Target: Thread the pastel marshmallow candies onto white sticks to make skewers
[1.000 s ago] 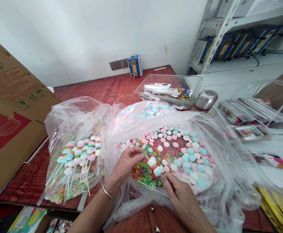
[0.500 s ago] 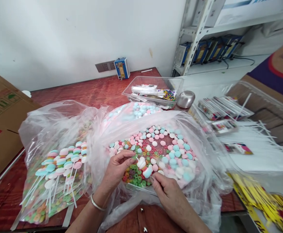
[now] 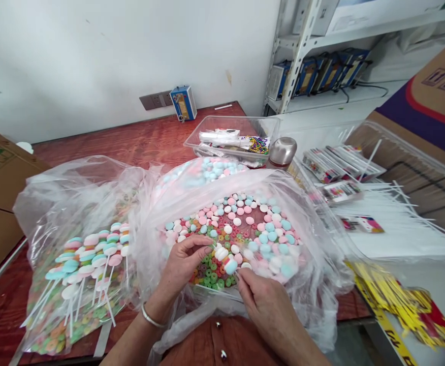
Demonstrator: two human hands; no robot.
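Between my hands, over the loose sweets, is a candy skewer (image 3: 225,258) with white, orange and pale blue pieces on a thin stick. My right hand (image 3: 264,295) pinches its lower end between thumb and forefinger. At the upper end, my left hand (image 3: 188,262) is closed in a pinch by the stick's tip; what lies between those fingertips is too small to make out. Below are gummy rings (image 3: 211,274), mostly green and red, and pink, white and blue round candies (image 3: 272,236), in an opened clear plastic bag (image 3: 192,203).
Finished-looking candy skewers (image 3: 89,254) lie on another bag of rings at left. Behind stand a clear tub (image 3: 207,129) and a metal-lidded container (image 3: 282,151). White sticks (image 3: 382,223) and yellow ties (image 3: 390,290) lie at right. Cardboard boxes (image 3: 1,203) flank both sides.
The view has shifted slightly, so the table's contents sit a little further left. Both hands keep nearly the same pose around the candy skewer.
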